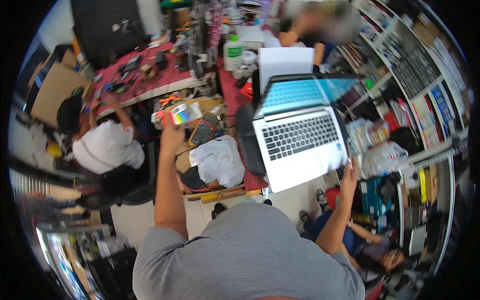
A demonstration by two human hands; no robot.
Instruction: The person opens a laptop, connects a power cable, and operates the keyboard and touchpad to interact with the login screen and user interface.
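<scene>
over the cluttered bench, right hand (348, 175) grips laptop (300, 145) edge, left hand (171, 134) clasps phone (183, 114).

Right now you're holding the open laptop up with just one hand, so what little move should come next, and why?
Probably lower the laptop onto the red table. The right hand grips only its front corner, so it hangs tilted in the air, while the left hand is busy holding a phone.
</scene>
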